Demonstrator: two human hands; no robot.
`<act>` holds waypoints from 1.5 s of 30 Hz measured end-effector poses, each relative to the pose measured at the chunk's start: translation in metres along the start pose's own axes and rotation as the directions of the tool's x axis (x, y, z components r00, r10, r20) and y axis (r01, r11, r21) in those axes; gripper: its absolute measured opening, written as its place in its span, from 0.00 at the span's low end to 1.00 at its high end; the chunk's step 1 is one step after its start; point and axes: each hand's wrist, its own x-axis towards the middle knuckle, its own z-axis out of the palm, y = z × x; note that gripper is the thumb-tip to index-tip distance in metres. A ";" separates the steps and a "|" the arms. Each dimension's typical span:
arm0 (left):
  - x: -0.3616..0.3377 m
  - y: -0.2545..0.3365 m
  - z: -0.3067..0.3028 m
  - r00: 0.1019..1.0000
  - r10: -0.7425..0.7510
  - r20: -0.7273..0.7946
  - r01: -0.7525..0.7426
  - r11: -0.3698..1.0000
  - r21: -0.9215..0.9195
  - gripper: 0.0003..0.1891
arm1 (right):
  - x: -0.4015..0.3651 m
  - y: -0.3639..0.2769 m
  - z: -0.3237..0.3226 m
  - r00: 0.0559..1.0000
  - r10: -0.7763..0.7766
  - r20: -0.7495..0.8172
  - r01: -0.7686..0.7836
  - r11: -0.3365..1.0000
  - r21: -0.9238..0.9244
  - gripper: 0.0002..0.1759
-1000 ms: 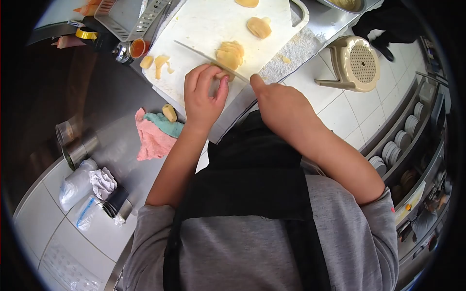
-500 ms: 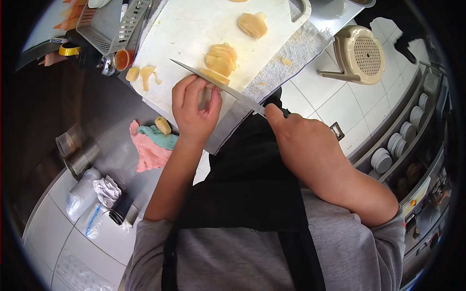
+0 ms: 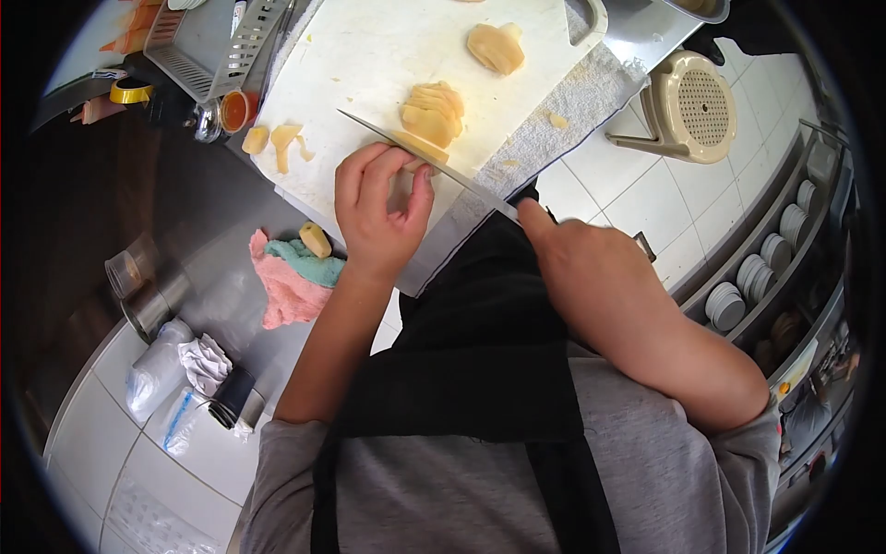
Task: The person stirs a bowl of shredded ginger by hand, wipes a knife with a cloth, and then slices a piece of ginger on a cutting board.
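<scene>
My right hand [image 3: 591, 263] is wrapped round the handle of a long kitchen knife [image 3: 461, 179]. Its blade slants up and left across the white cutting board [image 3: 369, 51]. Against the blade's near side, the curled fingers of my left hand [image 3: 383, 208] grip a pale yellow peeled piece that looks like ginger [image 3: 414, 166], mostly hidden by the fingers. Just beyond the blade, a cut slice [image 3: 422, 148] lies beside a fanned stack of thin slices [image 3: 432, 111]. A larger peeled chunk [image 3: 496, 49] rests farther up the board, and small offcuts [image 3: 286, 143] lie at its left edge.
A white towel [image 3: 591, 97] lies under the board. Left of my forearm are pink and green cloths [image 3: 291, 282] with another yellow chunk [image 3: 315, 240]. A grey plastic basket [image 3: 189, 55] stands upper left, a beige stool [image 3: 692, 106] at right, and shelves hold stacked white bowls [image 3: 755, 275].
The board, knife and both hands appear slightly farther right in view. My grip on the knife and the piece is the same, and the slices look unchanged.
</scene>
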 end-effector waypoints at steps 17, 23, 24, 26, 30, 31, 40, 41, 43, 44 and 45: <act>0.042 -0.002 -0.033 0.982 0.032 0.188 -0.046 0.996 0.073 0.11 | 0.044 -0.009 0.033 0.984 -0.030 -0.177 0.018 0.998 -0.066 0.08; 0.078 0.002 -0.051 0.780 0.135 0.611 -0.207 0.977 0.049 0.11 | 0.043 -0.012 0.036 0.984 -0.024 -0.176 0.009 0.996 -0.090 0.11; 0.078 0.003 -0.051 0.754 0.104 0.649 -0.198 0.978 0.073 0.11 | 0.042 -0.013 0.035 0.986 -0.012 -0.168 -0.002 0.997 -0.081 0.11; 0.080 0.008 -0.049 0.750 0.100 0.654 -0.225 0.968 0.110 0.11 | 0.041 -0.013 0.034 0.986 -0.015 -0.168 0.004 0.998 -0.062 0.11; 0.084 0.012 -0.049 0.759 0.149 0.634 -0.345 0.917 0.198 0.13 | 0.042 -0.014 0.033 0.988 0.001 -0.154 -0.006 1.000 -0.030 0.12; 0.084 0.011 -0.050 0.756 0.152 0.636 -0.350 0.916 0.198 0.13 | 0.041 -0.014 0.033 0.987 0.003 -0.158 -0.007 1.000 -0.026 0.12; 0.088 0.005 -0.046 0.767 0.157 0.622 -0.309 0.940 0.144 0.11 | 0.042 -0.012 0.040 0.983 -0.010 -0.184 0.009 1.000 -0.006 0.13; 0.086 0.004 -0.044 0.741 0.123 0.660 -0.289 0.946 0.147 0.11 | 0.042 -0.013 0.040 0.983 -0.008 -0.186 0.007 1.000 -0.010 0.12; 0.080 0.004 -0.041 0.713 0.087 0.695 -0.265 0.952 0.153 0.10 | 0.042 -0.014 0.038 0.983 -0.009 -0.185 0.007 1.000 -0.015 0.12; 0.076 0.005 -0.040 0.765 0.114 0.633 -0.251 0.959 0.131 0.10 | 0.041 -0.014 0.037 0.984 -0.002 -0.176 0.001 1.000 -0.003 0.11; 0.072 0.006 -0.038 0.813 0.137 0.565 -0.237 0.966 0.108 0.10 | 0.041 -0.014 0.034 0.986 0.005 -0.167 -0.004 1.000 0.007 0.10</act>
